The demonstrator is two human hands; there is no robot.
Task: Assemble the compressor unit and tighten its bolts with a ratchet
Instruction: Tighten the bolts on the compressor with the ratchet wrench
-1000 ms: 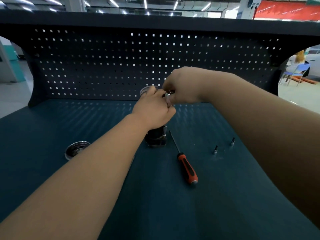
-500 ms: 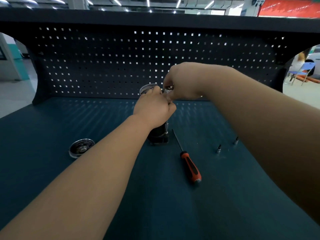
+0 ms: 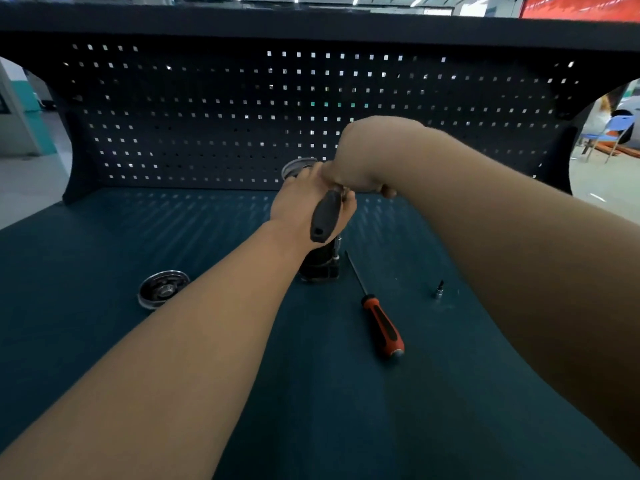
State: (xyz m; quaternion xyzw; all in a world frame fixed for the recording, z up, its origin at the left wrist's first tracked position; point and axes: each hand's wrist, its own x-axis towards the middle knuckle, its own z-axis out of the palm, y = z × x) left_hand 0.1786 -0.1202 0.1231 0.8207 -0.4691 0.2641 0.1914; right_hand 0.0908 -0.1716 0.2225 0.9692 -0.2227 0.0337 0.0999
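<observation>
Both forearms reach forward and meet over the compressor unit point(image 3: 320, 266), which stands upright on the bench point(image 3: 104, 258) directly under the hands.

Left hand point(image 3: 301, 206): palm down, fingers curled over the unit's top, holding it.

Right hand point(image 3: 363, 157): just above and behind the left, wrist bent, fingers wrapped round the head end of the ratchet point(image 3: 325, 218). The black handle sticks out toward the camera across the left hand's knuckles. Bolt contact is hidden under the hands.

Nearer than the right hand: orange screwdriver point(image 3: 381, 323) flat on the bench, with a small socket bit point(image 3: 439, 292) further right. Left of the left forearm: round metal cover point(image 3: 162, 289).
</observation>
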